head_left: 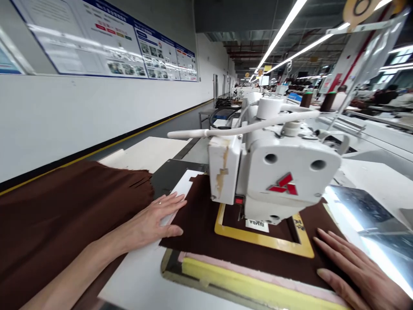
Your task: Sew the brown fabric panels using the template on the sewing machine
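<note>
Head view, brown panel (198,215) lengthwise left-to-right, left hand (153,221) and right hand (359,267) unclenched, flat at its ends

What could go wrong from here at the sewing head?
Left hand and right hand press opposite sides of the brown panel: uneven pressure could skew it under the yellow frame.
The white label is partly hidden behind the machine head, so misplacement might go unnoticed.
</note>
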`<state>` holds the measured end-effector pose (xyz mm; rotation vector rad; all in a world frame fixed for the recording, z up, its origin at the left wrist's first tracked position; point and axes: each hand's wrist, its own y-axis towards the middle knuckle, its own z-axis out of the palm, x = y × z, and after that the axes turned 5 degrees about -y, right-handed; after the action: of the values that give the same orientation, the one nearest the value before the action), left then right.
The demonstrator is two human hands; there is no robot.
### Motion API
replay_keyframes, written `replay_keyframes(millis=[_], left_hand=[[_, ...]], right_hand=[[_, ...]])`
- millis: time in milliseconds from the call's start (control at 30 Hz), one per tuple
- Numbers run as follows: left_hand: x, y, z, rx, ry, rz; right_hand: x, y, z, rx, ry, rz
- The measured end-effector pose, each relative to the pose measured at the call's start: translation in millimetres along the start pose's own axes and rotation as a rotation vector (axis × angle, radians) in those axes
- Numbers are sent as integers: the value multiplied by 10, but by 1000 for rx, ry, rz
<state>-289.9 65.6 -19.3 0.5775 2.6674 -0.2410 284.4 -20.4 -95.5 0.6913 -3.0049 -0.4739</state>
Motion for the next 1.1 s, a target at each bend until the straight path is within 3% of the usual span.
replay_keyframes(millis=[267, 733, 933, 1033, 1100], left_hand=[[113, 58, 34, 0, 61, -37], [69, 65, 3, -21, 38, 20], [-7, 62, -33, 16, 37, -40], [72, 49, 4, -1, 36, -33], [210, 49, 71, -73, 51, 18]], right_hand=[[150, 90, -163, -28, -86, 14], [181, 75, -159, -4, -33, 70], [169, 67, -134, 4, -14, 72], [187, 111, -187, 9, 28, 92], [229, 162, -283, 47, 61, 115]])
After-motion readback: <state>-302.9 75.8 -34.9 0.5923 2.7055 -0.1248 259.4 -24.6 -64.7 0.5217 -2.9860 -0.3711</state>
